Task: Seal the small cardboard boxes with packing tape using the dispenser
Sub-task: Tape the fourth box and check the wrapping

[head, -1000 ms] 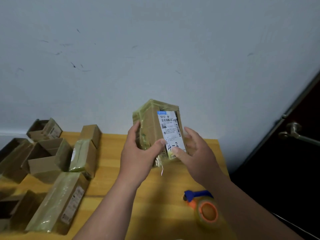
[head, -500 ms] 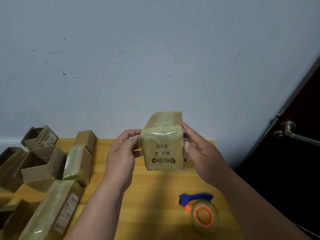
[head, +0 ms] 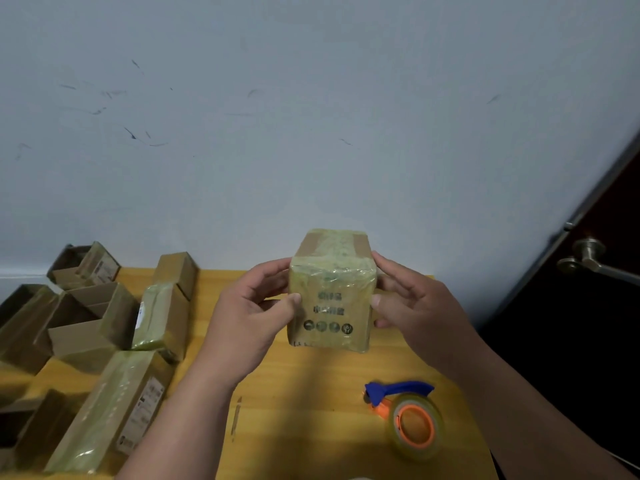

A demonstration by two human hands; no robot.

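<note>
A yellow wooden table [head: 311,427] stands against a pale grey wall [head: 311,116] scuffed with dark marks; at the right a dark door [head: 588,341] carries a metal lever handle [head: 588,256]. Held above the table's middle is a small cardboard box [head: 331,292], blocky and brown, wrapped in glossy, wrinkled, yellowish tape, with printed characters and a row of round symbols on the face toward the camera. The left hand [head: 249,313] grips its left side with curled fingers and thumb on the front edge; the right hand [head: 412,306] clasps the right side likewise. A tape dispenser [head: 410,419] lies on the table near the right, blue-handled with an orange core and a clear roll. At the left, more boxes [head: 104,341] cluster, some open, some taped.
</note>
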